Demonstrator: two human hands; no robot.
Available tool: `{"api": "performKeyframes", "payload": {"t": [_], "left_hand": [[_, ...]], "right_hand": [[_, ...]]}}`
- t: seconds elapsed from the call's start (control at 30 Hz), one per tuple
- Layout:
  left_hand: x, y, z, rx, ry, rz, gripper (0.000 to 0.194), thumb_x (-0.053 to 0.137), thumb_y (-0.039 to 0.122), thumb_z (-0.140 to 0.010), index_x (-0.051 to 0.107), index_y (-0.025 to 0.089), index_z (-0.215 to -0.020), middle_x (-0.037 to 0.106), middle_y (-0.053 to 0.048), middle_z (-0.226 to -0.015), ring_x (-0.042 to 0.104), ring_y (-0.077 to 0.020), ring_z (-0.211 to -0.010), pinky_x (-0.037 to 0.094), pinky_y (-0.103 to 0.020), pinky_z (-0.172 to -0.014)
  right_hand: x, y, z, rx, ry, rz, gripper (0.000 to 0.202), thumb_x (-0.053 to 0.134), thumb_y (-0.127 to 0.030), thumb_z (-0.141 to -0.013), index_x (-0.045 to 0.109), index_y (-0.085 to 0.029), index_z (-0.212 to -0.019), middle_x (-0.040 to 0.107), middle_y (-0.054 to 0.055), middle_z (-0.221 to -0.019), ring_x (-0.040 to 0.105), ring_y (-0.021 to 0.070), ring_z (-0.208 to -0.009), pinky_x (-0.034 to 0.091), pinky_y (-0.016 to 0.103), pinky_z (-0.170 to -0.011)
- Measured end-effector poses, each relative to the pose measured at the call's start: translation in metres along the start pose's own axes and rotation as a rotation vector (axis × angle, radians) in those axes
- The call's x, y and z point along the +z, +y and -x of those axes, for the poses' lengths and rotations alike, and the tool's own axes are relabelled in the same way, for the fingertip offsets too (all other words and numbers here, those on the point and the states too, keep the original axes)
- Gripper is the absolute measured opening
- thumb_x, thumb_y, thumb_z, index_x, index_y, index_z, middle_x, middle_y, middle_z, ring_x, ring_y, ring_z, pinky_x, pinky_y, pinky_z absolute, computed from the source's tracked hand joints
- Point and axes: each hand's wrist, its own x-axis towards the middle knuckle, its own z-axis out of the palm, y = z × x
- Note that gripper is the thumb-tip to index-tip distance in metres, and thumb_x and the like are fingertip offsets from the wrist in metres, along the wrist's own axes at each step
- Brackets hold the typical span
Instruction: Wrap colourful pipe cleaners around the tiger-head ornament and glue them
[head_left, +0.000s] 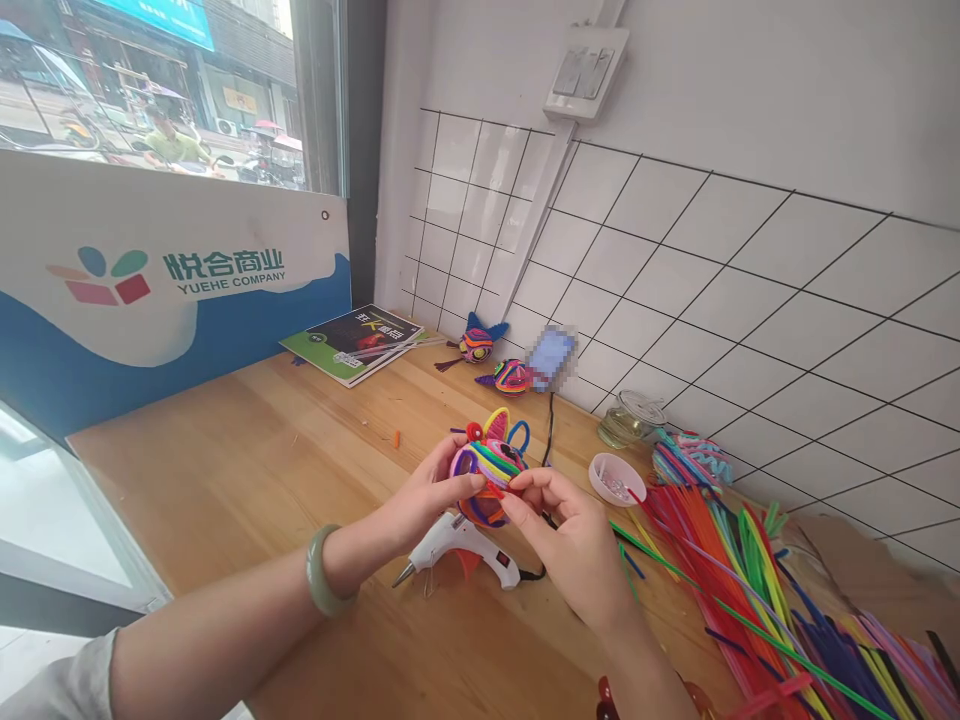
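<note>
A round craft figure [489, 470] wrapped in rainbow pipe cleaners, with a red pompom and pink-and-yellow and blue loops on top, is held above the table. My left hand [439, 490] grips its left side, the thumb across the front. On its right, my right hand [566, 520] pinches a short red piece [495, 490] against the surface. Just below lies a white hot glue gun [457, 545], nozzle to the left.
Colourful pipe cleaners [735, 590] spread over the right of the wooden table [300, 480]. Behind them are a pink bowl [616, 480], a glass jar [630, 420] and a yarn bundle [690, 458]. Two finished figures [477, 342], a phone [551, 358] and books [356, 340] lie farther back.
</note>
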Motion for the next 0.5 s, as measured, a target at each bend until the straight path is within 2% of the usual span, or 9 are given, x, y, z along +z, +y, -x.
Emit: {"api": "performKeyframes", "payload": {"t": [0.33,0.5], "left_hand": [[0.002,0.000,-0.001,-0.005,-0.005,0.050,0.040,0.077,0.026,-0.074,0.057,0.017,-0.108,0.069,-0.006,-0.099,0.065,-0.0190,-0.087,0.051,-0.032,-0.079],[-0.002,0.003,-0.002,-0.022,-0.027,0.048,0.042,0.075,0.030,-0.076,0.057,0.018,-0.112,0.070,-0.009,-0.106,0.067,-0.0226,-0.091,0.054,-0.036,-0.080]], "right_hand": [[0.005,0.000,0.000,0.000,0.041,0.018,0.023,0.065,-0.042,-0.080,0.063,-0.020,-0.083,0.056,-0.002,-0.066,0.055,0.0141,-0.064,0.047,0.026,-0.061],[-0.010,0.009,-0.008,0.005,-0.036,-0.049,0.030,0.066,-0.048,-0.079,0.064,-0.019,-0.090,0.061,-0.001,-0.073,0.058,0.0151,-0.070,0.048,0.027,-0.067]]}}
